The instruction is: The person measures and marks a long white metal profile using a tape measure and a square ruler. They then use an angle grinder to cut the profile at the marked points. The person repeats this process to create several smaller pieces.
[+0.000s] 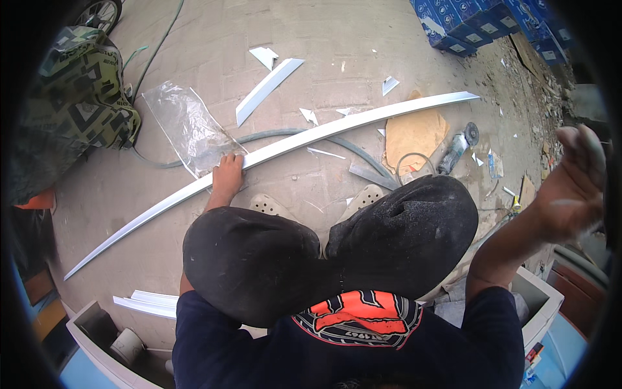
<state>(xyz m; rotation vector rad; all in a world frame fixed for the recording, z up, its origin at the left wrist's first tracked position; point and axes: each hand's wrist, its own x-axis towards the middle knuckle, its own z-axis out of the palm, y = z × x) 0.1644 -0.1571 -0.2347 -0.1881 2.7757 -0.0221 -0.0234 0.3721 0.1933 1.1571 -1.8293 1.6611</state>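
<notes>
My left hand point(227, 172) is closed on a long white trim strip point(311, 134) lying crosswise above my knees, beside a clear plastic sheet point(188, 123). The strip's right end reaches over a tan cardboard piece point(414, 126). My right hand point(570, 181) is raised at the far right, partly blurred, open with nothing visible in it. An angle grinder point(457, 149) lies right of the cardboard. A short white offcut point(269, 91) and several small triangular scraps lie beyond the strip.
Blue boxes point(453, 26) are stacked at top right, near rubble. A patterned camouflage bundle point(91, 110), a hose point(259, 137) and a wheel edge are at left. Grey bins point(91, 343) and more white strips point(146, 305) sit behind me, low in view.
</notes>
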